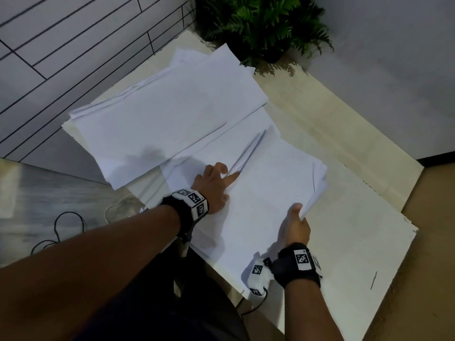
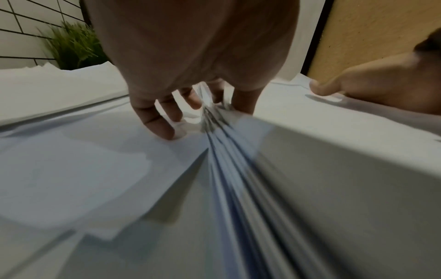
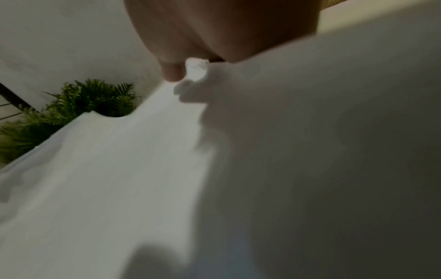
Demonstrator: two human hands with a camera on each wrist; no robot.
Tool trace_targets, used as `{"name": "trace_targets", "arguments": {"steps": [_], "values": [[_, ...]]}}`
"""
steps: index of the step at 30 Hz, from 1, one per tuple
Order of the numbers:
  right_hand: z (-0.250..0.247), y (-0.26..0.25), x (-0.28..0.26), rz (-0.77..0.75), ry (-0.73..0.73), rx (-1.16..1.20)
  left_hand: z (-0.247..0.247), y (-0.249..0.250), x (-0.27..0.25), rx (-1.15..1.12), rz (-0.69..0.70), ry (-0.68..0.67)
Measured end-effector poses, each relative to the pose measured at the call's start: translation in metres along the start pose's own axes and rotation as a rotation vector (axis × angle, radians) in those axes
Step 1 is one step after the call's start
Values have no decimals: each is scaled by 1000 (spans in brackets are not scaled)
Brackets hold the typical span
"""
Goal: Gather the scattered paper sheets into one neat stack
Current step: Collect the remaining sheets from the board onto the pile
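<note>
White paper sheets lie in two heaps on a cream table (image 1: 344, 188). The far heap (image 1: 167, 112) is fanned out loosely at the back left. The near stack (image 1: 266, 193) lies in front of me, its right side lifted. My left hand (image 1: 216, 183) rests at that stack's left edge; in the left wrist view its fingers (image 2: 157, 120) straddle the layered edge (image 2: 229, 151), tips touching the sheets beneath. My right hand (image 1: 294, 225) grips the stack's right near edge, thumb on top and fingers hidden under the paper. The right wrist view is mostly paper (image 3: 119, 169).
A green potted plant (image 1: 263, 25) stands at the table's far corner, just behind the far heap. A tiled wall runs along the left. Cables (image 1: 66, 227) lie on the floor at the left. Bare tabletop lies to the right of the near stack.
</note>
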State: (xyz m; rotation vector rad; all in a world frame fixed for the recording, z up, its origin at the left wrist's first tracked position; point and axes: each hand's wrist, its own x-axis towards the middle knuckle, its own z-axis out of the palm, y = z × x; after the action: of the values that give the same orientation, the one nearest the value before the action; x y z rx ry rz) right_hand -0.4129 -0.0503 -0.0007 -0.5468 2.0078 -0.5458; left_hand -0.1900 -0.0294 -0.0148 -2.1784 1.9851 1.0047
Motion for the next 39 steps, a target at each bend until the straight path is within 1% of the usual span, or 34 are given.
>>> {"name": "trace_targets", "arguments": {"steps": [1, 3, 6, 8, 10, 12, 15, 18, 19, 21, 22, 23, 24, 25, 27, 28, 29, 30, 31, 33, 34, 35, 37, 39], "values": [[-1, 2, 1, -11, -6, -29, -2, 0, 2, 7, -9, -6], [-2, 6, 5, -18, -43, -80, -8, 1, 8, -49, -66, -10], [-4, 12, 9, -9, -104, -73, -20, 9, 27, -153, -123, 57], [-6, 13, 10, 22, -149, -25, -27, 15, 39, -155, -106, 72], [-7, 9, 8, 54, -178, 31, -29, 19, 47, -70, -65, 40], [-7, 4, 4, 19, -157, 70, -27, 22, 51, -8, -34, 18], [-2, 6, -1, -70, -53, 20, -16, 22, 54, -61, -30, 19], [1, 9, 1, -50, 20, -51, -15, 19, 57, -129, 8, 1], [3, 7, 1, -41, 32, -65, -18, 15, 59, -182, 31, -7], [6, 5, 2, -28, 40, -78, -34, 5, 60, -396, 96, 24], [7, 5, 3, -32, 36, -76, -45, -5, 59, -507, 128, 67], [7, 4, 2, -41, 34, -67, -58, -21, 59, -531, 143, 151], [7, 3, 2, -61, 29, -54, -72, -42, 59, -494, 128, 258], [8, 2, 2, -92, 22, -44, -88, -64, 58, -388, 67, 362], [9, 2, 0, -160, 9, -50, -115, -115, 50, -209, -143, 486], [9, 3, 1, -190, 9, -66, -124, -140, 44, -174, -269, 532], [9, 5, 1, -217, 13, -83, -131, -165, 38, -148, -401, 544], [9, 7, 2, -239, 20, -100, -135, -186, 29, -118, -518, 523], [9, 9, 3, -259, 30, -118, -136, -204, 23, -79, -598, 461], [7, 11, 4, -285, 46, -149, -134, -226, 10, 22, -662, 270], [6, 12, 4, -289, 51, -160, -132, -231, 7, 59, -666, 187], [5, 13, 4, -290, 53, -167, -131, -232, 3, 82, -660, 143], [1, 16, 4, -283, 51, -168, -131, -229, -2, 146, -613, 132], [0, 17, 4, -273, 48, -172, -130, -228, -5, 145, -578, 138]]}}
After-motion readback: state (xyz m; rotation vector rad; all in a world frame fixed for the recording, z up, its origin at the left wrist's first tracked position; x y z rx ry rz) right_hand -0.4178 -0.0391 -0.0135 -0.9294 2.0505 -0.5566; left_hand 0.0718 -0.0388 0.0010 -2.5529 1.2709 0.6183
